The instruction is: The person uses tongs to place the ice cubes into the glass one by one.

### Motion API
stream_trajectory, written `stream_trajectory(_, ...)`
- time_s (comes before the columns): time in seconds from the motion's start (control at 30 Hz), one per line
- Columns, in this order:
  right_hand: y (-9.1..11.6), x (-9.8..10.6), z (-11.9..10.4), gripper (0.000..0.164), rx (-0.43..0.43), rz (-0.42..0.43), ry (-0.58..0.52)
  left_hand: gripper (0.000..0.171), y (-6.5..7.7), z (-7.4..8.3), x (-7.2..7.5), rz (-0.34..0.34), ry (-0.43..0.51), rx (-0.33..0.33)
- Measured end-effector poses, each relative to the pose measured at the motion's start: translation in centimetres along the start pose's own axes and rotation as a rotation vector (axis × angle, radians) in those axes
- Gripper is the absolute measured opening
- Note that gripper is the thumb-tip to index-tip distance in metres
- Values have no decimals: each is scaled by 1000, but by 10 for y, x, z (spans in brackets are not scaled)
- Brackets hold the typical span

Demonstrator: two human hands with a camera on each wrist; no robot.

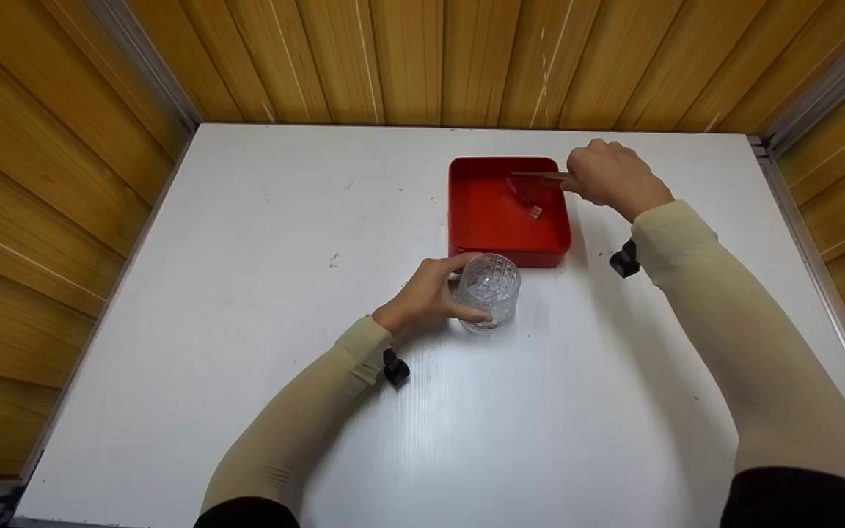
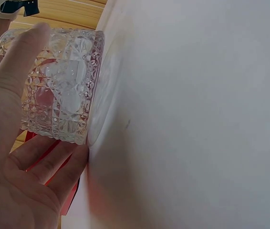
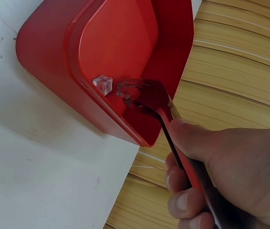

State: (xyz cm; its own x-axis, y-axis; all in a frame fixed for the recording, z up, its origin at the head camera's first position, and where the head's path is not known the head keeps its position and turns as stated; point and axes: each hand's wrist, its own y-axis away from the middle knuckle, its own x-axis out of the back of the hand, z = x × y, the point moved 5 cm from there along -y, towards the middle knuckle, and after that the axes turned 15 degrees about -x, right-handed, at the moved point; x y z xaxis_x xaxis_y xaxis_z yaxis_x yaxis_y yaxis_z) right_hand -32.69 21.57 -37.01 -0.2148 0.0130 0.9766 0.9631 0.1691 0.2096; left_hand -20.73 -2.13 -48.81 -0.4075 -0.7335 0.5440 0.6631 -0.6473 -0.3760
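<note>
My left hand (image 1: 426, 295) curves thumb and fingers round a clear cut-glass tumbler (image 1: 492, 290), upright on the white table before the red tray. Through its patterned wall, clear chunks (image 2: 68, 78) show inside. My right hand (image 1: 609, 176) grips metal tongs (image 3: 161, 112) by the handle, above the right side of the square red tray (image 3: 61, 52). Their toothed tips reach down inside the tray, where a small clear piece (image 3: 123, 90) lies at them; whether it is pinched I cannot tell. One clear cube (image 3: 103, 85) lies apart on the tray floor, close to the tips.
The white table (image 1: 246, 293) meets wood-patterned panels (image 1: 408, 59) at the back and both sides. Small dark marks (image 1: 334, 259) spot its surface. A small black device (image 1: 624, 259) hangs at the right wrist, another (image 1: 395, 368) at the left.
</note>
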Motion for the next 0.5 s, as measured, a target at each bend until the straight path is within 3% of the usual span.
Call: stream_trajectory(0.5,11,4,2,21,34,77,59,87,-1,-2,3,6,-8,9)
